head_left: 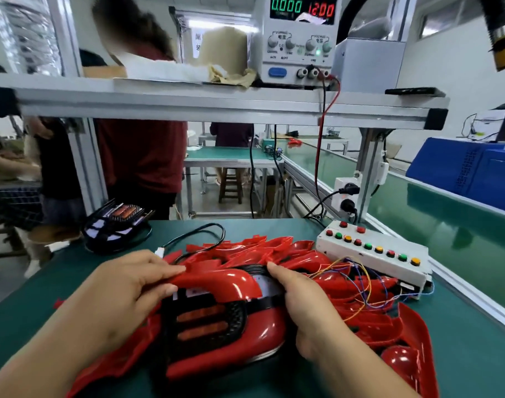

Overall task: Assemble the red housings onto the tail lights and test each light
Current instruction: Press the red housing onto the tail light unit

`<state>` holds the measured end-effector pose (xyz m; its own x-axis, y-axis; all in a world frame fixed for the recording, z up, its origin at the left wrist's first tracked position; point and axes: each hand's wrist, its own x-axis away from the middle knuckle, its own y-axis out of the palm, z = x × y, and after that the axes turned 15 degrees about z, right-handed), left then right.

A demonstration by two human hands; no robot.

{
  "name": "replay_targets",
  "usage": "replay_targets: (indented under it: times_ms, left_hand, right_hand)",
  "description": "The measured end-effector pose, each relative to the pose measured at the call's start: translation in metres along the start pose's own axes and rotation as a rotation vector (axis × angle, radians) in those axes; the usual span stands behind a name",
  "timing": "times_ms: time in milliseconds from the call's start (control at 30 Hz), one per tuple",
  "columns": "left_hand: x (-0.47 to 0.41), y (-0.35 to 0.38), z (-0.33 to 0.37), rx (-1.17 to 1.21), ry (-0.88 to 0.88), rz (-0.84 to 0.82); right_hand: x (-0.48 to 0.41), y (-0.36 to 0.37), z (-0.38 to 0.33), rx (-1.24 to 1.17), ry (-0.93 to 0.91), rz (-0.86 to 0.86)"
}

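Observation:
A tail light (216, 326) with a black grille and two orange strips lies on the green mat in front of me. A glossy red housing (231, 282) sits over its upper part. My left hand (124, 294) pinches the housing's left edge between thumb and fingers. My right hand (305, 305) grips the tail light's right side, index finger on the top edge. Its black cable ends in a white connector (159, 252) lying loose on the mat. A pile of loose red housings (383, 320) spreads behind and to the right.
A white test box (374, 254) with coloured buttons and loose wires stands at the right. A bare black tail light (116, 225) rests at the back left. A power supply (300, 38) reading 12.00 sits on the overhead shelf. People work behind the bench; a conveyor runs along the right.

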<state>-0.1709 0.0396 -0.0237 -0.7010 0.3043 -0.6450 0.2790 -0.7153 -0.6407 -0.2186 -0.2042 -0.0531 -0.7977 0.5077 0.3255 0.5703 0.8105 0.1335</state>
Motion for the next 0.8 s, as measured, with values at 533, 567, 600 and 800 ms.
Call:
replay_targets:
  times_ms: [533, 567, 600, 800]
  left_hand:
    - [0.005, 0.021, 0.019, -0.055, 0.029, 0.048]
    - [0.005, 0.022, 0.02, -0.059, 0.021, 0.059]
    - [0.005, 0.022, 0.021, -0.064, 0.017, 0.066]
    - [0.008, 0.014, 0.022, -0.031, 0.045, 0.009]
  right_hand:
    - [-0.005, -0.003, 0.006, -0.014, -0.06, -0.112]
    - [-0.005, -0.004, 0.006, -0.016, -0.081, -0.138]
    - [-0.005, -0.004, 0.007, -0.014, -0.11, -0.157]
    - [-0.008, -0.006, 0.01, -0.033, -0.17, -0.2]
